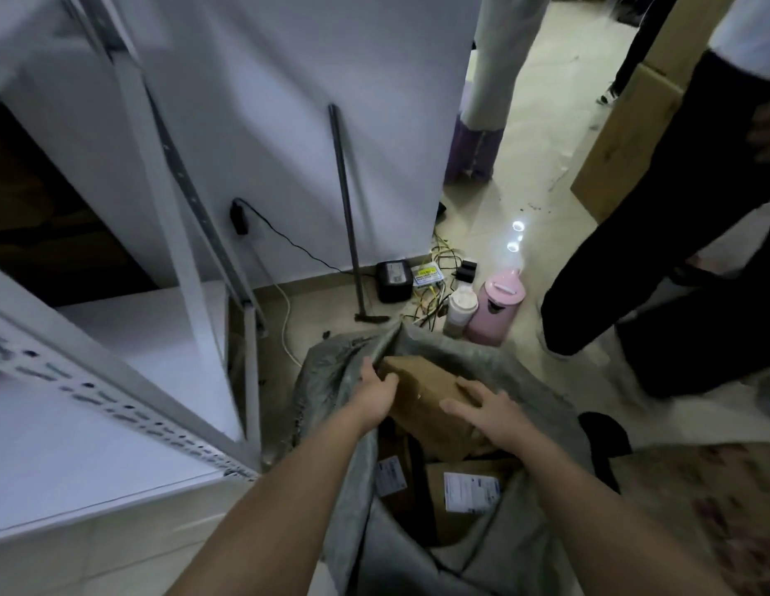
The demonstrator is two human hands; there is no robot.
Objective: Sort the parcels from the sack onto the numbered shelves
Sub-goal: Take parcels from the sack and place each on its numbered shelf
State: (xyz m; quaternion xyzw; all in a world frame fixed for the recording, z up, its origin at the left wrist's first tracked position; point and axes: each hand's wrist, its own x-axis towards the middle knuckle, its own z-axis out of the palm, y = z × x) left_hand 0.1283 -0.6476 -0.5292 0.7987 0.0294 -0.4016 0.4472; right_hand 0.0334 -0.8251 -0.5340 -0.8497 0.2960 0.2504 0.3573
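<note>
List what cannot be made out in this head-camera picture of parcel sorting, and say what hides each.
- Shelf numbers: head view, motion blur smears the front rail.
- Labels on the lower parcels: too small and dim to read.
- Bottom of the sack: covered by its own cloth and the parcels.
- Left hand fingertips: tucked behind the sack's edge and the top box.
- Bystander: cut off by the right edge.

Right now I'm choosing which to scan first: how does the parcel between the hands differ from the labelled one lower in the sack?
The held parcel sits tilted at the top of the sack, left hand and right hand on it; no label shows. The labelled parcel lies deeper, untouched, its white label facing up. Both are brown cardboard.
</note>
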